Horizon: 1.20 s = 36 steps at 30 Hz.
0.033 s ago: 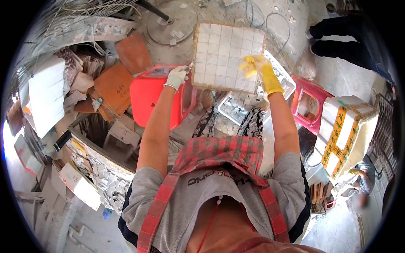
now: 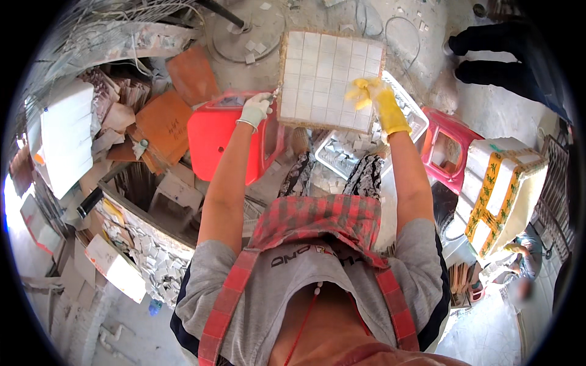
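Just rt of L hand [image 2: 256, 110]: tiled panel [image 2: 325, 78].

Red stool [image 2: 213, 149] on grey floor [image 2: 436, 43]

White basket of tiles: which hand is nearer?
Right: the right hand appears over the white basket, at the right side of the tile panel; the left hand is farther left, at the panel's left edge.

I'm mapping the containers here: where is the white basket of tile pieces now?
In the head view, the white basket is right of centre, partly hidden by the tile panel and yellow-gloved right hand, just left of a pinkish-red plastic stool.
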Each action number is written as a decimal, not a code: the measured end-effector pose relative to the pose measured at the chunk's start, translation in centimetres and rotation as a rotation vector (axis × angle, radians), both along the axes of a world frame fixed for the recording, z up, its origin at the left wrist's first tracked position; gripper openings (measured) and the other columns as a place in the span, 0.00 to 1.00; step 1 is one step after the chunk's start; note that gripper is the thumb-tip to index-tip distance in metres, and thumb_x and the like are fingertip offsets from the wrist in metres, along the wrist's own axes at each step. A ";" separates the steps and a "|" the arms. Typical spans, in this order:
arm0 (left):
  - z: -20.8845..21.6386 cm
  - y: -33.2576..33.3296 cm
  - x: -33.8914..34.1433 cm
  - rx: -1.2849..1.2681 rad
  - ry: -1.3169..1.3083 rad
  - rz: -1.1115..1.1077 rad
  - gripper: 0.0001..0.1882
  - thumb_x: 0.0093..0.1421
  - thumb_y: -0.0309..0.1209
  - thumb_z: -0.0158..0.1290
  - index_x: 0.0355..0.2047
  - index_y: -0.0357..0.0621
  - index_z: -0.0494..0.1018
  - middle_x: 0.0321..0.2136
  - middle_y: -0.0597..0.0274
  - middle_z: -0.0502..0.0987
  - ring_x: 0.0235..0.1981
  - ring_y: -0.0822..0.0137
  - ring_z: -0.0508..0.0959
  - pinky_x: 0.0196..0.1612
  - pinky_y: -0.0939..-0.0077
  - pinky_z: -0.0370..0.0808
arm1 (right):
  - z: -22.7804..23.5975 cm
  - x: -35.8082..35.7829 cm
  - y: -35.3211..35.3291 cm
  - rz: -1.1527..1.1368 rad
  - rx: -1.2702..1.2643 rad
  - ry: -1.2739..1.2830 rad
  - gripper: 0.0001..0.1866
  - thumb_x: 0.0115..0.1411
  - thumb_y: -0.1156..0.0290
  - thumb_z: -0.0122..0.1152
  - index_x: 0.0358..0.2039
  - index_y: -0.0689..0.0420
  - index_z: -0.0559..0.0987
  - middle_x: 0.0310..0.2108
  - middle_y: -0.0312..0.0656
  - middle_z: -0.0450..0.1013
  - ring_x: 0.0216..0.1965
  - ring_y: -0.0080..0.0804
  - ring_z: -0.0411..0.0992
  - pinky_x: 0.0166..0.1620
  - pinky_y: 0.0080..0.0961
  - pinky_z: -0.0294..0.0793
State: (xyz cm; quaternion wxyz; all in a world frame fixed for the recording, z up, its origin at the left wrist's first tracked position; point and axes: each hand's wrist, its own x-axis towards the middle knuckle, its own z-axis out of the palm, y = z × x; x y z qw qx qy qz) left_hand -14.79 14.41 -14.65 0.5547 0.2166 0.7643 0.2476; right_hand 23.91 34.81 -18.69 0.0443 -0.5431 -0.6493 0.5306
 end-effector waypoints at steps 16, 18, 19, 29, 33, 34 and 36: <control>4.2 -7.5 5.5 0.175 0.839 -0.785 0.21 0.65 0.28 0.45 0.59 0.48 0.70 0.47 0.53 0.75 0.43 0.49 0.80 0.43 0.51 0.80 | 7.0 -1.3 -1.8 -0.336 -0.416 0.451 0.19 0.68 0.64 0.56 0.50 0.67 0.82 0.40 0.50 0.84 0.33 0.32 0.81 0.41 0.25 0.80; 5.4 -7.3 6.2 0.120 0.843 -0.804 0.21 0.65 0.27 0.45 0.59 0.47 0.68 0.47 0.52 0.74 0.44 0.49 0.79 0.43 0.52 0.80 | 8.1 -1.6 -1.9 -0.397 -0.282 0.382 0.19 0.67 0.61 0.60 0.47 0.66 0.83 0.37 0.48 0.84 0.32 0.34 0.81 0.39 0.27 0.79; 5.4 -7.5 6.5 0.122 0.858 -0.800 0.21 0.65 0.27 0.45 0.59 0.47 0.69 0.47 0.52 0.74 0.44 0.49 0.79 0.43 0.51 0.80 | 8.3 -1.7 -1.8 -0.428 -0.219 0.349 0.20 0.66 0.60 0.62 0.45 0.66 0.83 0.36 0.48 0.84 0.32 0.34 0.81 0.38 0.28 0.79; 5.5 -6.3 7.3 0.098 0.850 -0.789 0.24 0.64 0.25 0.44 0.61 0.43 0.71 0.49 0.51 0.75 0.45 0.47 0.78 0.46 0.51 0.78 | -3.6 1.9 0.6 -0.076 0.183 -0.465 0.24 0.59 0.48 0.65 0.41 0.59 0.86 0.40 0.54 0.82 0.44 0.49 0.82 0.47 0.42 0.80; 4.6 -7.5 6.3 0.120 0.824 -0.738 0.24 0.64 0.26 0.44 0.61 0.43 0.71 0.50 0.49 0.75 0.46 0.46 0.78 0.47 0.50 0.77 | 8.3 -1.9 1.3 0.024 0.354 -0.588 0.22 0.62 0.50 0.61 0.44 0.57 0.84 0.42 0.53 0.82 0.46 0.51 0.81 0.49 0.44 0.80; 4.5 -7.5 6.3 0.132 0.822 -0.729 0.24 0.64 0.26 0.44 0.61 0.42 0.71 0.50 0.49 0.75 0.46 0.46 0.78 0.48 0.50 0.77 | 11.6 -3.0 2.7 0.033 0.366 -0.611 0.22 0.63 0.51 0.60 0.45 0.57 0.83 0.43 0.53 0.81 0.47 0.52 0.80 0.50 0.45 0.79; 4.2 -8.1 6.2 0.173 0.813 -0.722 0.24 0.64 0.26 0.44 0.61 0.42 0.71 0.50 0.49 0.75 0.47 0.46 0.78 0.49 0.51 0.77 | 12.6 -4.6 5.3 0.000 0.220 -0.643 0.22 0.65 0.53 0.56 0.48 0.58 0.80 0.48 0.52 0.80 0.50 0.52 0.79 0.52 0.43 0.78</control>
